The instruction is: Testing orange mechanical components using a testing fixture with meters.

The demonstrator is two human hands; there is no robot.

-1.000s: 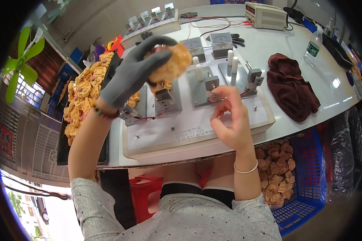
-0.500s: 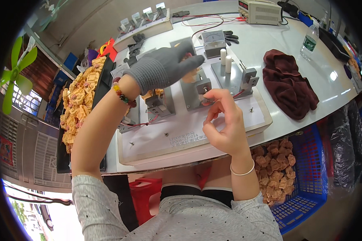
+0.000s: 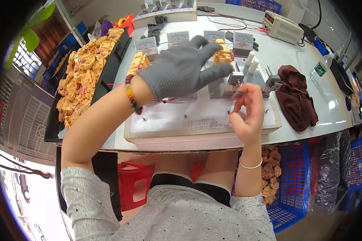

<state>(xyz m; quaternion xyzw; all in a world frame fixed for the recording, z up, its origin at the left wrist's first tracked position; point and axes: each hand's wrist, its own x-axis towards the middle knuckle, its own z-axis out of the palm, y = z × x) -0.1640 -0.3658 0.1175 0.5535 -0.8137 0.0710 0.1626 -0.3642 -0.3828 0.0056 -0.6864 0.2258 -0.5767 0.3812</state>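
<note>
One yellow plastic part [image 3: 222, 53] lies between parted thumb and fingers of the gloved left hand [image 3: 185, 66], grip indeterminable; right hand [image 3: 250, 116] curls at metal clamp [image 3: 236, 78]; white tabletop [image 3: 124, 72] separates fixture base [image 3: 205, 138] from black tray [image 3: 104, 83] leftward.

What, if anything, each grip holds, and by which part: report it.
The left grip brackets a yellow part at its left and near sides; firm hold unclear. The right grip is at the near end of a metal clamp; hold unclear.

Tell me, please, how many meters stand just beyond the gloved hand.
4, in a row: leftmost meter, second meter, third meter partly behind the yellow part, and rightmost meter.
</note>
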